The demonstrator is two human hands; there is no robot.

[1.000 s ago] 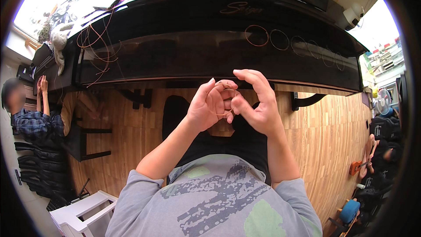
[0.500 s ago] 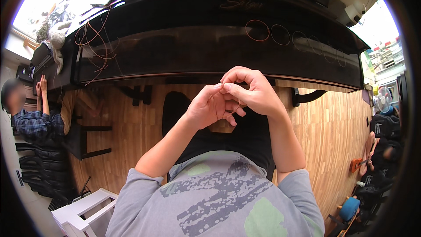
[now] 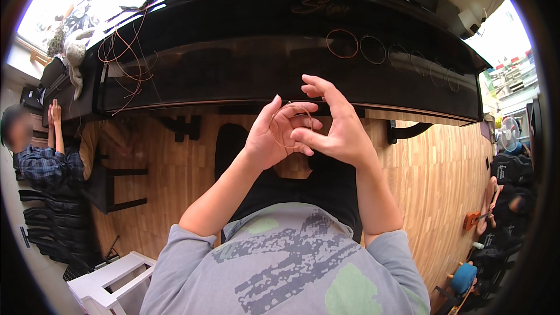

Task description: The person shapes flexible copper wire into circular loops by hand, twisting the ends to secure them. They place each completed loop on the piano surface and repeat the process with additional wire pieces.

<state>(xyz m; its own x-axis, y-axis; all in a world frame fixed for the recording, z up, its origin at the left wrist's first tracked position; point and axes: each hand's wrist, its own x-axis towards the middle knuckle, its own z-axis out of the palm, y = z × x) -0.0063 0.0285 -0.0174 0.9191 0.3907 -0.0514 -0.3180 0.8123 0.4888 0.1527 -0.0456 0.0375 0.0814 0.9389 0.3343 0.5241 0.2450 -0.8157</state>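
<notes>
The right hand [image 3: 338, 134] has spread open since the earlier frame; the left hand [image 3: 264, 135] loosely grips a copper-coloured wire coil [image 3: 270, 127] across its fingers. Probably light and springy, it suits pinching together its bundled strands; right-thumb contact is unclear.

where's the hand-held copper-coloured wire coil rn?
Head view, near centre: the wire coil is in the left hand, in front of the black piano, with the right hand's thumb overlapping its right side.
</notes>
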